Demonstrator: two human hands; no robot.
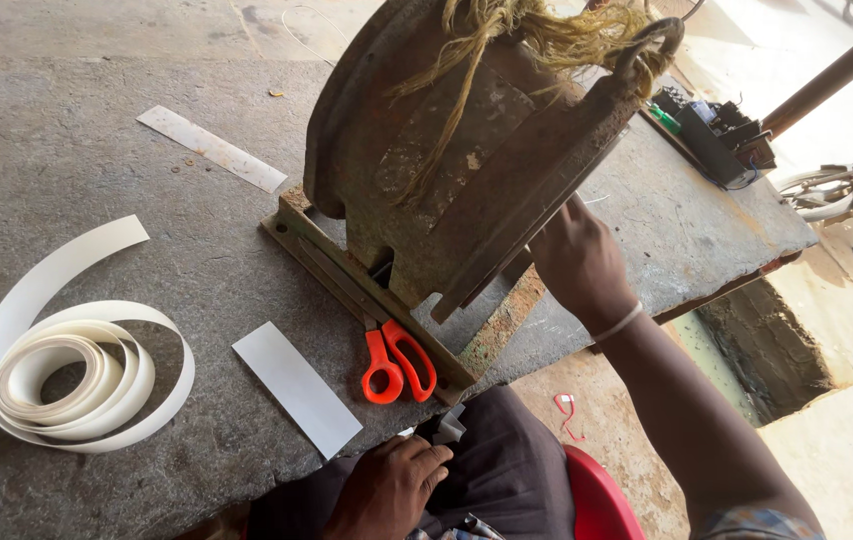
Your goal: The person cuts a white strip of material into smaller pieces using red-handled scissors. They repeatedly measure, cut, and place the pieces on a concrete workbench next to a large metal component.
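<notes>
A big rusty iron press machine [447, 150] stands on a grey stone slab [97, 200], with frayed yellow rope [537, 35] tied around its top. My right hand [579, 262] is raised against the machine's long rusty lever bar [547, 170] and grips its lower part. My left hand [392, 485] rests low at the slab's near edge, over my dark-clothed lap, pinching a small folded white piece [447, 428]. Orange-handled scissors [397, 365] lie by the machine's base frame. A cut white strip [297, 388] lies just left of them.
A loose coil of white tape [77, 375] lies at the slab's left. Another pale strip [212, 148] lies farther back. Black electrical parts [712, 130] sit at the slab's far right corner. A red seat [597, 495] is under me, and a pit [767, 345] opens to the right.
</notes>
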